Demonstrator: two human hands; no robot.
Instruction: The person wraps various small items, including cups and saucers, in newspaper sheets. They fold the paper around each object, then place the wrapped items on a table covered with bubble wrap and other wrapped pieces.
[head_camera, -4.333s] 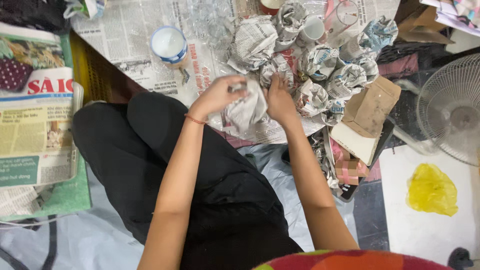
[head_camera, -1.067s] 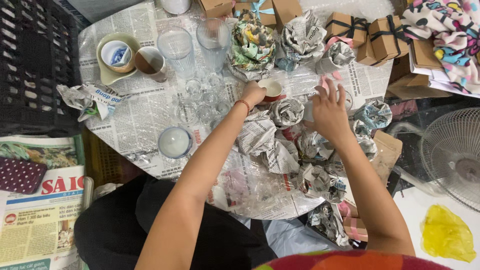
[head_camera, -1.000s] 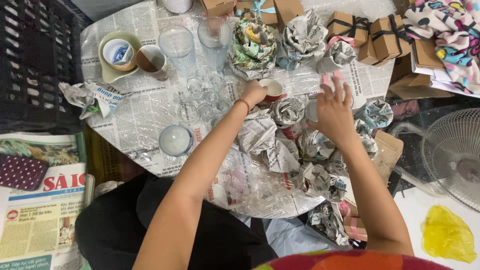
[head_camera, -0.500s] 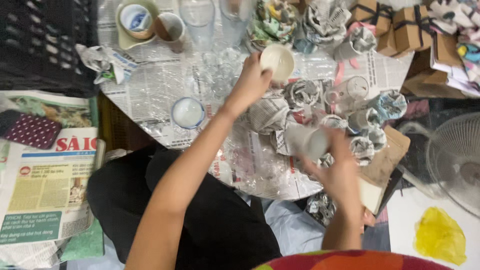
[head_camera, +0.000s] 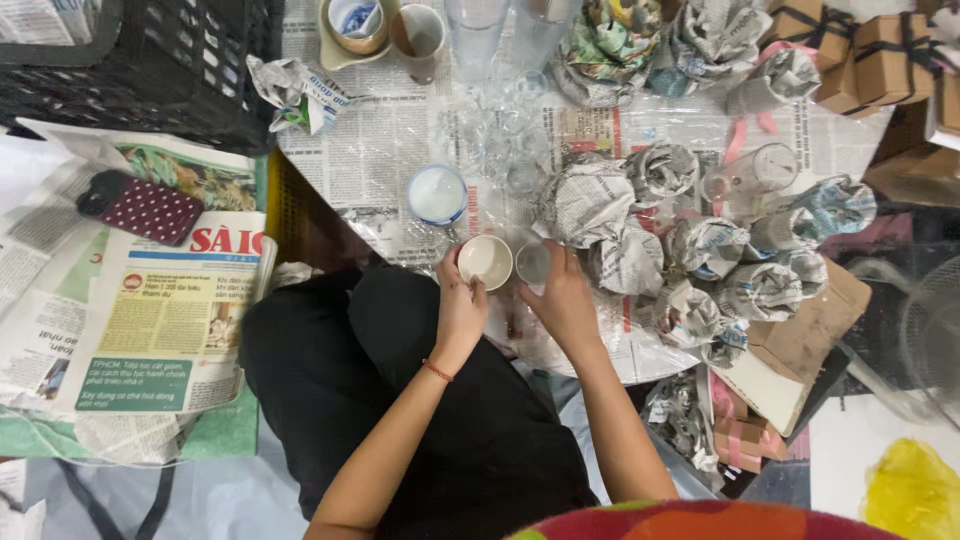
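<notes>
Newspaper-covered table (head_camera: 400, 150) – left hand (head_camera: 460, 310) grips one cream cup (head_camera: 486, 262), right hand (head_camera: 562, 300) holds one clear glass (head_camera: 534, 264) – about ten wrapped bundles (head_camera: 690, 240) alongside

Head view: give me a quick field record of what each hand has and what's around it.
left hand: holds a small cream cup by its rim
right hand: fingers on a clear glass beside the cup
surface: newspaper-covered table
nearby right: newspaper-wrapped bundles
nearby left: white-topped round container
far edge: brown mug, tall clear glasses
outside table: black crate, dotted phone
</notes>
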